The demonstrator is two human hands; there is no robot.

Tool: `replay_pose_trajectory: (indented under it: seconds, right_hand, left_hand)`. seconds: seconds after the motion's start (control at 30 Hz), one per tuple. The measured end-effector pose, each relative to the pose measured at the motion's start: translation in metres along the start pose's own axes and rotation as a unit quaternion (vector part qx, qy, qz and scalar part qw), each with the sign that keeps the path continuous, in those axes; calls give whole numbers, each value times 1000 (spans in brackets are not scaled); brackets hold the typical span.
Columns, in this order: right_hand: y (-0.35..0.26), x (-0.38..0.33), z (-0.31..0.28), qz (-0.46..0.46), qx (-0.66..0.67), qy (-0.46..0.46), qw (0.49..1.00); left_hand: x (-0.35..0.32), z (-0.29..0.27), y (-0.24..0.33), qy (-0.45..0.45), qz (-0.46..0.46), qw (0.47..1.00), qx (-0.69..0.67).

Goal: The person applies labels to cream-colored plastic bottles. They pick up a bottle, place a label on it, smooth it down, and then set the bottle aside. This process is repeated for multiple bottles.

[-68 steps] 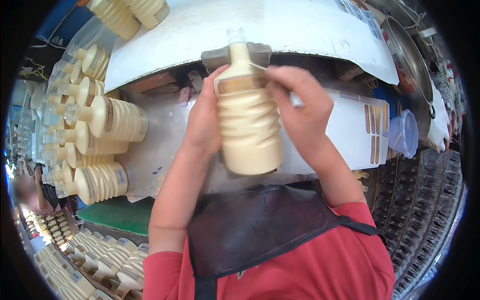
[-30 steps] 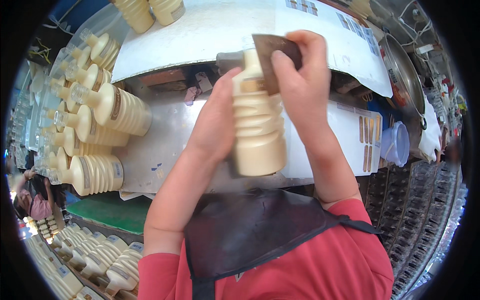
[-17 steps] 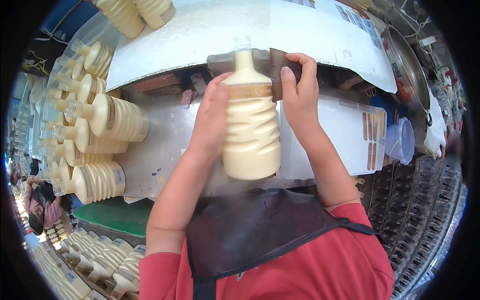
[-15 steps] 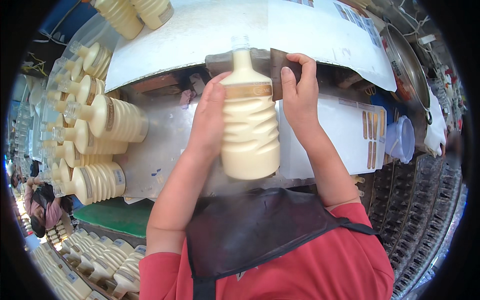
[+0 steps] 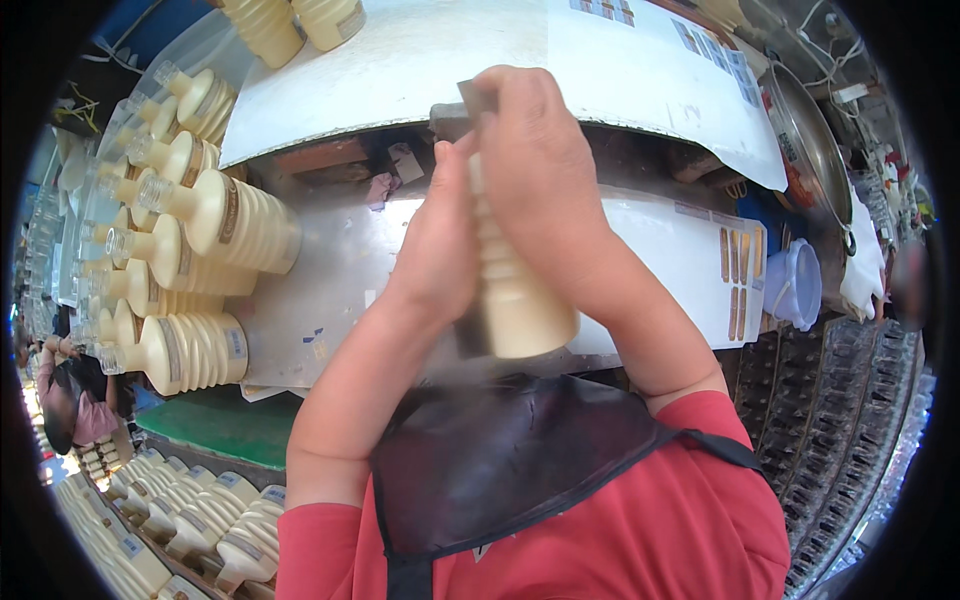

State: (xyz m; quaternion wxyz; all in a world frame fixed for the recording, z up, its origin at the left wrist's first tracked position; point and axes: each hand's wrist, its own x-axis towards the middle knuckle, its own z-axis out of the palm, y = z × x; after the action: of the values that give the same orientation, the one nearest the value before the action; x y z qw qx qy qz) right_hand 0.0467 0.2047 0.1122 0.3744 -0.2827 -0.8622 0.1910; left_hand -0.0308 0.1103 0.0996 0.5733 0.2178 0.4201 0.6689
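Note:
A cream-coloured ribbed bottle lies in front of me, its base toward me. My left hand is closed along the bottle's left side. My right hand reaches across the top of the bottle and grips a thin, dark, flat scraper, whose corner shows past the fingers. The bottle's neck and its brown label band are hidden behind my hands. Under the bottle's far end a grey block is partly visible.
Several filled bottles are stacked on the left, and more stand at lower left. A white sheet with gold label strips lies to the right, beside a pale bucket. A white board spans the far side. Another person is at far left.
My right hand has swung left over the bottle with the scraper, from beside its right edge. The bottle has turned and shifted slightly right, and its label band is now covered.

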Motion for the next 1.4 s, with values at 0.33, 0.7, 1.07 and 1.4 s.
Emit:
replay_pose_trajectory:
  seconds: [0.33, 0.7, 1.07, 1.4]
  right_hand:
    - [7, -2, -10, 58, 36, -7, 998]
    - [83, -40, 0, 90, 74, 106, 988]
    - [36, -12, -12, 118, 110, 31, 986]
    - [-18, 5, 16, 47, -29, -39, 998]
  left_hand:
    - [13, -15, -17, 17, 29, 999, 38]
    - [25, -39, -37, 29, 40, 999, -13]
    - [13, -17, -16, 35, -8, 999, -25]
    - [7, -8, -13, 39, 16, 994, -105]
